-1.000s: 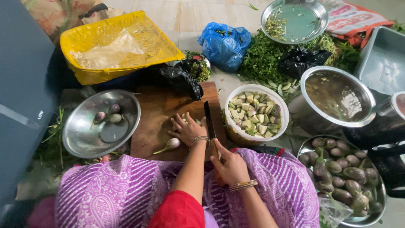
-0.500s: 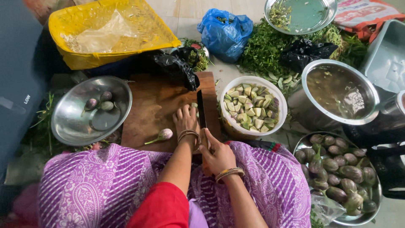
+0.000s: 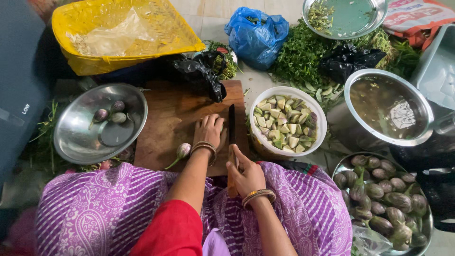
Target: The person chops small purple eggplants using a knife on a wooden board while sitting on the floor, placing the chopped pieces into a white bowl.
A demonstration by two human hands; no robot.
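My left hand presses down on a small eggplant on the wooden cutting board, covering most of it. My right hand grips the wooden handle of a knife, whose dark blade stands on the board right beside the left fingers. A small pale-purple eggplant with a green stem lies loose on the board, left of my left wrist.
White bowl of cut eggplant pieces right of the board. Steel bowl with a few small eggplants at left. Steel pot of murky water, tray of whole eggplants, yellow basin, blue bag, greens.
The view shifted slightly. My hands stayed at the board, with the knife blade close against the left fingers and moving little.
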